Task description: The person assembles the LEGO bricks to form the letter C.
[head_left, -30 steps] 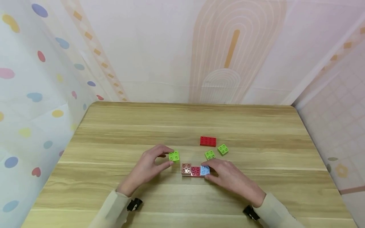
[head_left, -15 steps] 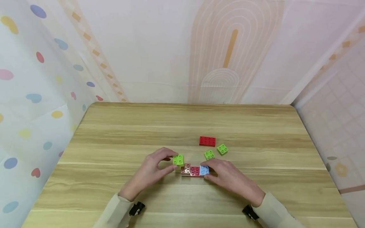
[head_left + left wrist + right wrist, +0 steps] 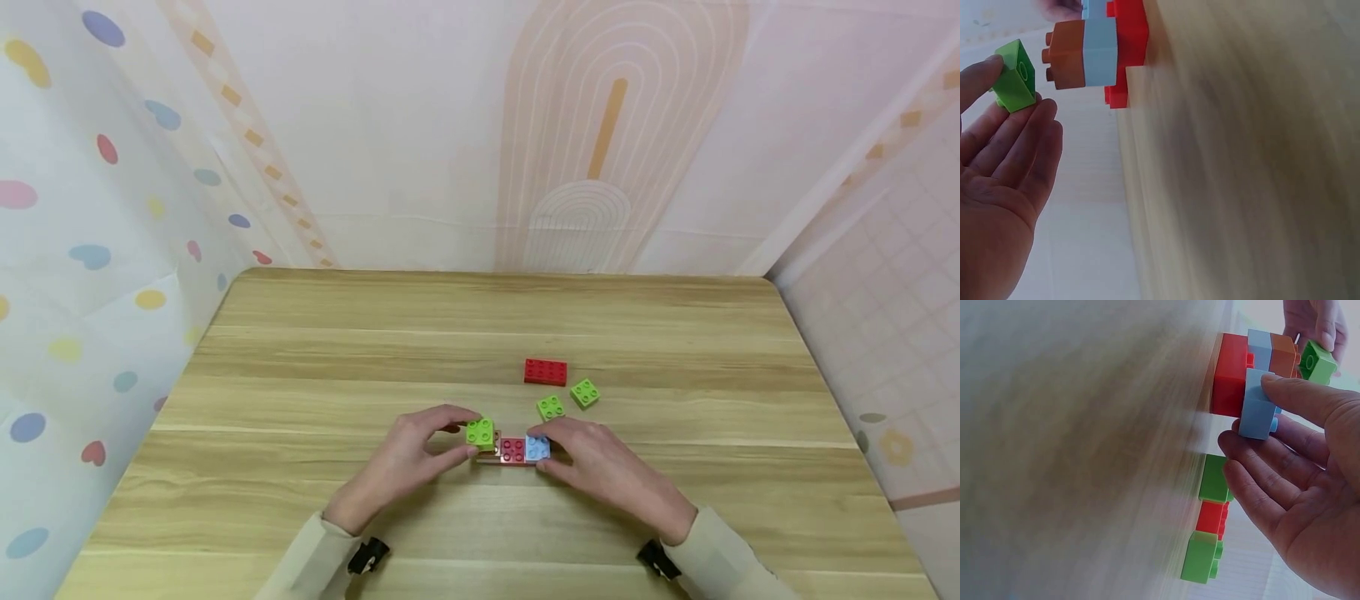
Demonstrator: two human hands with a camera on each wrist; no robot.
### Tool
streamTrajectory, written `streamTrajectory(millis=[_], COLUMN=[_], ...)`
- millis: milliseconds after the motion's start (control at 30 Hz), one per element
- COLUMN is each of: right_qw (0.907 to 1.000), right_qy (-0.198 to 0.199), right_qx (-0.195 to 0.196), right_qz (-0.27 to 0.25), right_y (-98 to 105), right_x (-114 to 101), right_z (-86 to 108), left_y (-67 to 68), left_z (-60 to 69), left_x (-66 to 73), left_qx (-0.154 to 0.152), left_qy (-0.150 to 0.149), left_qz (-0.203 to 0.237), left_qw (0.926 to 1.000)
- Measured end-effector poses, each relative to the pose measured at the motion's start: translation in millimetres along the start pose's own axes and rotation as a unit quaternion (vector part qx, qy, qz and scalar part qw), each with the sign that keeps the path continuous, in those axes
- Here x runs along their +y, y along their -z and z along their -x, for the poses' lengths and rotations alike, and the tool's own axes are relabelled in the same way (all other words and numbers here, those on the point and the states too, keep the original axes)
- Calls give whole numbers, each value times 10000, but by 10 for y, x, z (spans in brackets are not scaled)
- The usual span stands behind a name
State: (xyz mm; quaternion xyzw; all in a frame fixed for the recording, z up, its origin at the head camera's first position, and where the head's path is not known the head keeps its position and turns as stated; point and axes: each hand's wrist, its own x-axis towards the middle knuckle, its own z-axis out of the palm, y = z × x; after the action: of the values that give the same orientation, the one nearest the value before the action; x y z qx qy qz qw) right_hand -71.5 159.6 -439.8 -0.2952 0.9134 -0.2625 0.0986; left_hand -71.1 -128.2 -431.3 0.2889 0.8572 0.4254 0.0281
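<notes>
My left hand [image 3: 412, 454] pinches a green brick [image 3: 480, 432] between thumb and fingers, just above the left end of a small assembly. In the left wrist view that green brick [image 3: 1015, 78] is tilted and apart from the orange brick [image 3: 1067, 55], which sits on a light blue brick [image 3: 1100, 52] on the red base [image 3: 1130, 31]. My right hand [image 3: 611, 467] grips the blue brick [image 3: 537, 448] at the assembly's right end. The right wrist view shows thumb and fingers on this blue brick [image 3: 1257, 406], which sits on the red base [image 3: 1230, 375].
Behind the assembly lie a red brick [image 3: 545, 372] and two green bricks, one [image 3: 551, 407] near my right fingers and one [image 3: 585, 392] farther right. They stand on the wooden table [image 3: 337, 333], with patterned cloth [image 3: 420, 133] behind and at the sides.
My left hand has moved right and nearer me with the green brick, from beside the assembly to above its left end. The right hand has stayed on the blue brick.
</notes>
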Motion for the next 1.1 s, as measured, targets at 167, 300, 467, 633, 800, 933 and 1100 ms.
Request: streamTrajectory(millis=[167,300,467,633,800,933,1100], right_qw=[10000,10000,10000,10000,9999,9999,9999], right_qy=[-37,-41,-29,-17,-36,-51,-66], right_qx=[-42,-45,-14,17,20,8,-2], right_qz=[-44,-50,-75,-93,-100,-108,-151], right_y=[4,5,3,3,2,2,3], right_x=[-1,-1,1,0,-1,0,2], right_z=[2,4,8,11,13,13,12], left_y=[-33,-43,-53,-70,-83,-84,-82], left_z=[12,18,12,8,3,-6,-20], left_x=[6,0,-6,-6,-6,-1,21], left_qx=[-18,4,-7,-62,-104,-157,-202], left_qy=[-5,-11,-29,-20,22,40,52], left_qz=[-94,-113,-132,-156,-191,-263,-391], left_qw=[10000,9999,9999,9999,9998,9995,9990])
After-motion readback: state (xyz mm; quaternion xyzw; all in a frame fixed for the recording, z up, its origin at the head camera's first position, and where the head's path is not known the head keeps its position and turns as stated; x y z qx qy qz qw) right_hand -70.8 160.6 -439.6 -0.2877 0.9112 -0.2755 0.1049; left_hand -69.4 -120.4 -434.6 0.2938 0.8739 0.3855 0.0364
